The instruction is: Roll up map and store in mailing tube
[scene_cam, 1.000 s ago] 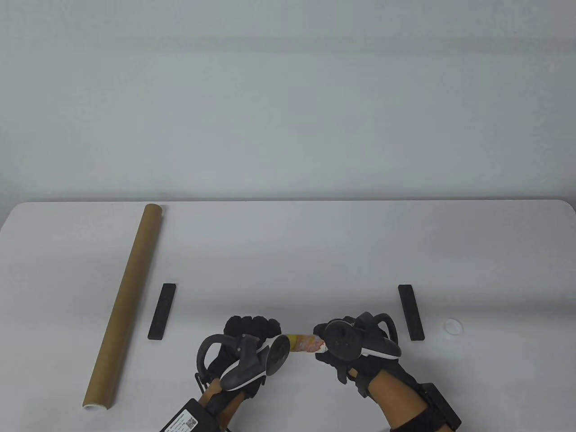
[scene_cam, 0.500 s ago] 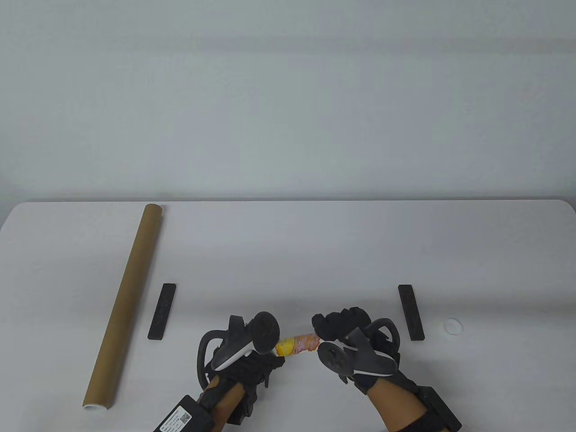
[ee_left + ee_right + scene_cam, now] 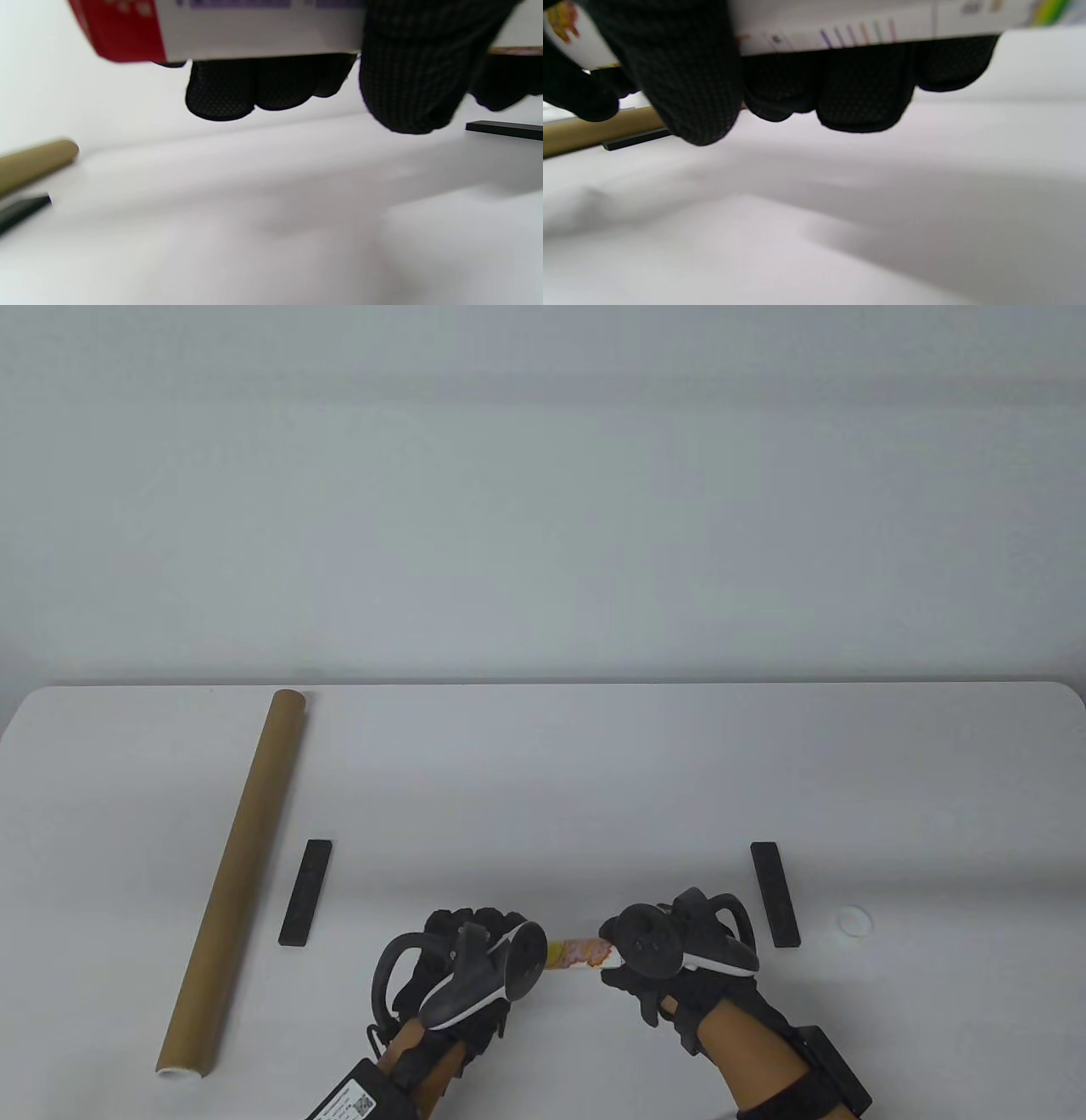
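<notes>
The rolled map [image 3: 579, 954] is a thin colourful roll held level just above the table's front edge; only its middle shows between my hands. My left hand [image 3: 471, 963] grips its left end, and its fingers [image 3: 237, 91] curl around the white and red roll [image 3: 237, 29]. My right hand [image 3: 653, 954] grips its right end, with fingers [image 3: 861, 84] wrapped around the printed roll [image 3: 865, 23]. The brown mailing tube [image 3: 242, 869] lies at the table's left, running from back to front, apart from both hands. It also shows in the left wrist view [image 3: 36, 163] and the right wrist view [image 3: 594, 129].
A black bar [image 3: 306, 892] lies right of the tube, another black bar [image 3: 775, 893] lies at the right. A small white cap [image 3: 853, 920] lies right of that bar. The white table [image 3: 543, 780] stretches behind the hands.
Both hands twisted on the roll and turned back. The map has stayed level between them in the same place, and looks a little thinner.
</notes>
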`<state>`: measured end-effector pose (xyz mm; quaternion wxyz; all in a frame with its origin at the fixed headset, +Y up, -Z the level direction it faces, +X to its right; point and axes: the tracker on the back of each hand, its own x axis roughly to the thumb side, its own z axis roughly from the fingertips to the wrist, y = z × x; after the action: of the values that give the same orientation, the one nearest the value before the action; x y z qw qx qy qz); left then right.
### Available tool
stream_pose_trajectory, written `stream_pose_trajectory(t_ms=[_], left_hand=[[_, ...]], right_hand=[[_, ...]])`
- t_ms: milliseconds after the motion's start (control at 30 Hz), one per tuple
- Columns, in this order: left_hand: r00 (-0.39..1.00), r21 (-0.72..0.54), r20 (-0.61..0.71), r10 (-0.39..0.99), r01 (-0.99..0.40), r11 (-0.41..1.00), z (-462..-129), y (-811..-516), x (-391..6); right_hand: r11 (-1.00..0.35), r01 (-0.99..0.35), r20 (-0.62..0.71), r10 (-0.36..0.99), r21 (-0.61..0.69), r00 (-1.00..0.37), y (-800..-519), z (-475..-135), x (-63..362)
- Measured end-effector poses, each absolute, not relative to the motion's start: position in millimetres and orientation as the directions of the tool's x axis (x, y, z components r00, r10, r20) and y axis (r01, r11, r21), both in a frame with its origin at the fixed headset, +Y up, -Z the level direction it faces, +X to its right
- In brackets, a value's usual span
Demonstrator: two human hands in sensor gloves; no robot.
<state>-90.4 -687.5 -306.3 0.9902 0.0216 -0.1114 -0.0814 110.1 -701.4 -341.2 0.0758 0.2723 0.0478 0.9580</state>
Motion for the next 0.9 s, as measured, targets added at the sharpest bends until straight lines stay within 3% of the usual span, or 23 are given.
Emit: stream_pose_trajectory(t_ms=[133,300,700,900], left_hand=[[0.957,0.080,0.226,-0.184,0.170,0.982,-307.2,-686.7,-86.9],[0.957,0.082,0.230,-0.175,0.161,0.984,-307.7,-686.7,-86.5],[0.975,-0.144,0.221,-0.004,0.036,0.989,-314.5,-690.6,-85.1],[0.971,-0.216,0.228,0.071,-0.021,0.976,-317.5,-692.6,-87.4]], right_hand=[[-0.976,-0.131,0.510,0.202,0.172,-0.836,-703.4,-343.6,112.0],[-0.992,-0.090,0.512,0.126,0.093,-0.850,-700.1,-338.8,107.5],[-0.994,0.063,0.569,-0.102,-0.087,-0.816,-690.2,-316.3,75.3],[-0.991,0.046,0.575,-0.110,-0.126,-0.811,-690.4,-315.3,73.7]])
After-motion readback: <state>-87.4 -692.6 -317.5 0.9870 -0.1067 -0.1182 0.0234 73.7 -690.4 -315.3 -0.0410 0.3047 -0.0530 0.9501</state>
